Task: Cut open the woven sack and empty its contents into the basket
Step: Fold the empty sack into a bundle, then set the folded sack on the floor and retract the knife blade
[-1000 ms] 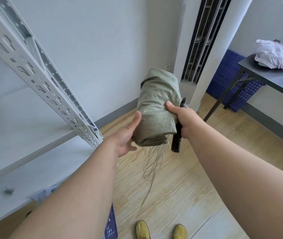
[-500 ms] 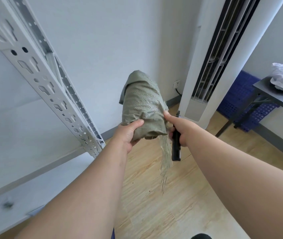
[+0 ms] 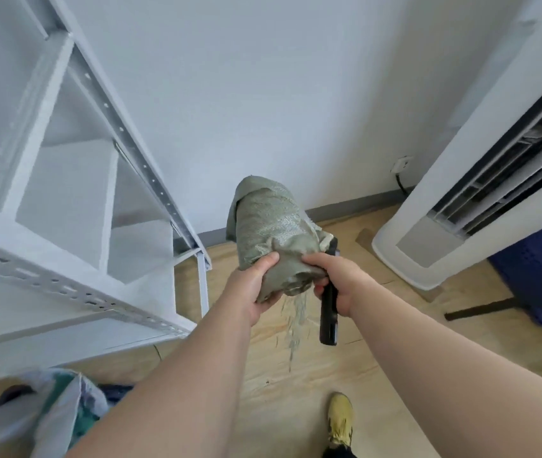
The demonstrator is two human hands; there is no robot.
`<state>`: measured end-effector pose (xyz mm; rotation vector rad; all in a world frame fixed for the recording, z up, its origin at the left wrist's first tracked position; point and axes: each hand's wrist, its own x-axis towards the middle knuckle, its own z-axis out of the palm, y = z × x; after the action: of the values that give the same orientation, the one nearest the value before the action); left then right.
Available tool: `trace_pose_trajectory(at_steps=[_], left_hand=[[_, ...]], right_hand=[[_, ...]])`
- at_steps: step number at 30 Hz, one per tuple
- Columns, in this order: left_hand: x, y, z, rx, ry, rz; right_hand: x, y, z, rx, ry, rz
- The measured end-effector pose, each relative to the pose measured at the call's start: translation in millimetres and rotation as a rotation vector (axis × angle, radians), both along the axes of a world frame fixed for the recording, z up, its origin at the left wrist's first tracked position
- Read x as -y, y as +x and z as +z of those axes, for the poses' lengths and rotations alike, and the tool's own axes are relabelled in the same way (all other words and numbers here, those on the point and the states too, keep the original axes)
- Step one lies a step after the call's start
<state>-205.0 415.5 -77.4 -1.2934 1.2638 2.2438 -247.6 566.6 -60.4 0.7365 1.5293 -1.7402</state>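
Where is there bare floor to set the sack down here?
Bare wood floor lies straight below the sack, bordered by the white shelf on the left, the yellow shoe and the standing air conditioner on the right. The lower-left corner is crowded with bagged clothing.

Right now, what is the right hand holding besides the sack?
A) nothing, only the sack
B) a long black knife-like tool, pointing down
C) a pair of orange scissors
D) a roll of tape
B: the right hand pinches the lower end of the green woven sack while also gripping a long black tool, probably a utility knife, that hangs below the fist. The left hand grips the sack's other side.
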Motion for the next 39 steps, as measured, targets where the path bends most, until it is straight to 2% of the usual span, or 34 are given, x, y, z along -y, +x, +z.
trace_pose_trajectory(at_steps=[6,14,20,22,25,26,28,31,35,39], left_hand=[[-12.6,-37.9,-108.1,0.134,-0.068,0.222],[22.1,-70.7,-303.4,0.159,-0.233,0.044],[50.8,-56.2,-449.0,0.259,-0.534,0.003],[64.8,-43.5,-491.1,0.279,-0.658,-0.039],[77.8,-19.8,-544.3,0.491,-0.87,-0.36],[77.2,-12.1,-557.3,0.56,-0.958,-0.51],[70.8,0.3,-577.2,0.543,-1.112,-0.832],[67.8,9.0,-599.7,0.424,-1.119,-1.208],[80.6,9.4,-621.1,0.439,-0.949,-1.36],[96.4,0.0,-628.5,0.421,-0.932,-1.489]], right_hand=[[21.7,-46.5,-108.2,0.054,0.156,-0.101],[50.0,-73.8,-317.5,0.214,0.142,-0.14],[80.0,-66.5,-474.6,0.287,0.174,0.048],[93.6,-63.7,-518.4,0.241,0.292,0.21],[104.0,-53.8,-565.0,0.143,0.653,0.582],[106.1,-49.4,-574.9,0.099,0.703,0.663],[108.8,-39.9,-593.6,-0.015,0.681,0.743],[114.5,-28.6,-610.7,-0.108,0.585,0.847],[120.5,-25.7,-623.5,-0.046,0.498,0.96],[129.6,-24.9,-628.4,0.003,0.446,0.95]])
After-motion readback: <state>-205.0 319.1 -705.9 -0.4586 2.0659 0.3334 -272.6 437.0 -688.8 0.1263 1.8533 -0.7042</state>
